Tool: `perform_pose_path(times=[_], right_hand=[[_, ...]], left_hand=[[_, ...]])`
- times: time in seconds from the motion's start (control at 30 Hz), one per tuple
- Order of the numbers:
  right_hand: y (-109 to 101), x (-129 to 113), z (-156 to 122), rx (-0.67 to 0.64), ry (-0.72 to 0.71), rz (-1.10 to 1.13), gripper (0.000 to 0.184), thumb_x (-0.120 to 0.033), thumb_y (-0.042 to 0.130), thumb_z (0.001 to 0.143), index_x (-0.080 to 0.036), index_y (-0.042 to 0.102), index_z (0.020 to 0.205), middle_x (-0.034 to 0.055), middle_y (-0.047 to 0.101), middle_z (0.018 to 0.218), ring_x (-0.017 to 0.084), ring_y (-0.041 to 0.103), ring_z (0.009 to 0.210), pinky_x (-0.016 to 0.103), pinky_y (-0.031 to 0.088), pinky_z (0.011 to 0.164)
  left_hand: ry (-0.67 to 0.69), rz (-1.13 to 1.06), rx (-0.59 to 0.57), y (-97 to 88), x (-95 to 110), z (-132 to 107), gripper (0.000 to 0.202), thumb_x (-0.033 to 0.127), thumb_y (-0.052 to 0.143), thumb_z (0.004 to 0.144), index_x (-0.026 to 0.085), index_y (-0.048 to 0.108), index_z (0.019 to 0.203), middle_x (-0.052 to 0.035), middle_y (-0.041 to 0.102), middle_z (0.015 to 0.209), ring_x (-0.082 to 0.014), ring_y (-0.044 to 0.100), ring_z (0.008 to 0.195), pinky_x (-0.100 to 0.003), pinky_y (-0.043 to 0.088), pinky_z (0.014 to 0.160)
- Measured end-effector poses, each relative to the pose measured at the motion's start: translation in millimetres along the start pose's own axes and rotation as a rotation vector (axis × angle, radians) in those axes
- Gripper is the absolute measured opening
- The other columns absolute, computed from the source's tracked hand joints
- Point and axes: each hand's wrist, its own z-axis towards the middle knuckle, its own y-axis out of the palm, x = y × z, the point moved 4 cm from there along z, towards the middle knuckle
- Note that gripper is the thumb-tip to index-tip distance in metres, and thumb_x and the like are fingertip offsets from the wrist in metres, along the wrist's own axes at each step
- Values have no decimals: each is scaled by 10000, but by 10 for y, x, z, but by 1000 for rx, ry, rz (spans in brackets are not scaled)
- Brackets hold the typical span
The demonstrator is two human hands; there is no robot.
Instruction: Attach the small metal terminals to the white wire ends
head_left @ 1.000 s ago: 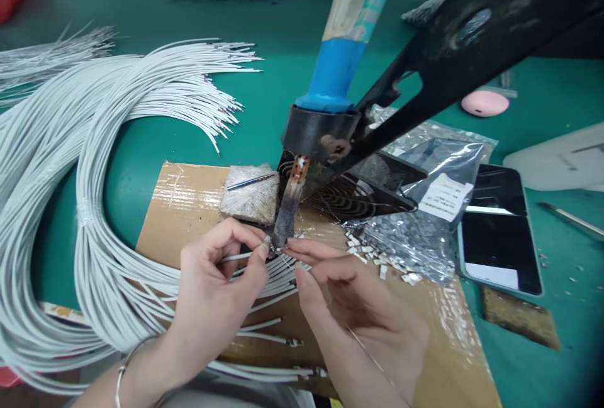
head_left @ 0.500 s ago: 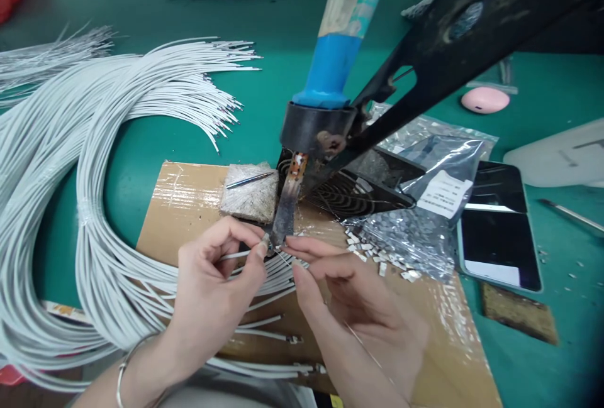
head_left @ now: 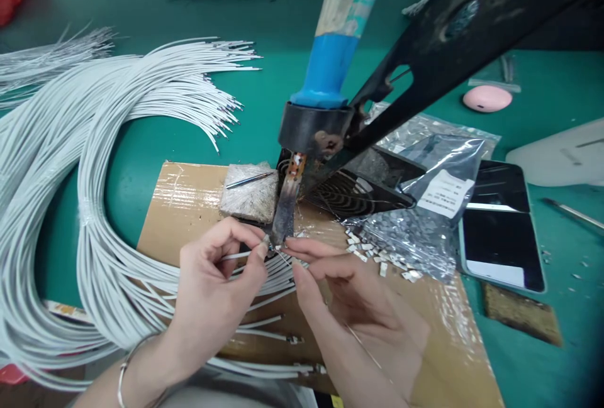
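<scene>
My left hand [head_left: 224, 276] is closed in a pinch on the end of a white cable [head_left: 238, 256], right at the soldering iron's tip. A small metal piece shows at its fingertips, too small to make out fully. Thumb and fingers of my right hand [head_left: 349, 307] hold a thin solder wire [head_left: 363, 345], which runs across the palm and whose front end points at the same spot. The soldering iron [head_left: 325, 62] has a blue handle and hangs tip down in a black metal stand [head_left: 425, 56]. Its dark flat tip [head_left: 284, 216] is just above both hands' fingertips.
Bundled white cables [head_left: 89, 163] curve along the left. A cardboard sheet [head_left: 425, 345] lies beneath my hands, with small metal pieces [head_left: 382, 260] spilled from a plastic bag [head_left: 425, 207]. A pad with a pen-like tool [head_left: 250, 180], a phone [head_left: 503, 244] and a pink case [head_left: 487, 99] lie around.
The view has shifted very slightly, with the iron and stand appearing a little further left. Both hands keep the same grip and place.
</scene>
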Motion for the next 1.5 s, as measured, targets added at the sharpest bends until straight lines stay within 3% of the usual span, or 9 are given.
perform_pose_path(times=[0.27, 0.7, 1.03, 1.33, 1.5], right_hand=[[-2, -12, 9, 8, -17, -16, 165, -199, 745, 887, -250, 693, 739, 10, 807, 1006, 168, 759, 907, 295, 583, 859], [12, 0, 8, 5, -1, 10, 175, -178, 745, 885, -251, 686, 737, 5, 806, 1012, 168, 755, 905, 291, 577, 853], [2, -12, 11, 1, -45, -29, 168, -184, 745, 886, -241, 690, 738, 27, 807, 984, 178, 758, 861, 305, 588, 816], [13, 16, 15, -11, -43, -21, 159, -182, 743, 885, -244, 687, 750, 22, 804, 995, 180, 754, 874, 310, 580, 814], [0, 19, 13, -7, -91, -30, 164, -149, 738, 880, -249, 687, 760, -9, 805, 984, 154, 751, 858, 277, 569, 799]], left_hand=[[7, 3, -1, -5, -16, -6, 106, 137, 695, 818, 191, 679, 728, -12, 737, 825, -81, 450, 533, -216, 254, 454], [-15, 1, -8, 0, -6, -9, 103, 121, 696, 805, 185, 674, 728, -10, 738, 823, -75, 416, 519, -211, 255, 460], [4, -6, 9, -13, 12, -13, 99, 114, 706, 787, 177, 686, 714, -18, 735, 809, -84, 516, 564, -182, 307, 467], [21, -17, 7, 0, 26, 10, 104, 96, 708, 771, 173, 690, 703, -14, 728, 779, -75, 502, 534, -171, 330, 466], [12, -1, 11, 6, 23, 1, 94, 116, 714, 759, 172, 679, 692, -8, 707, 752, -65, 428, 489, -182, 273, 437]])
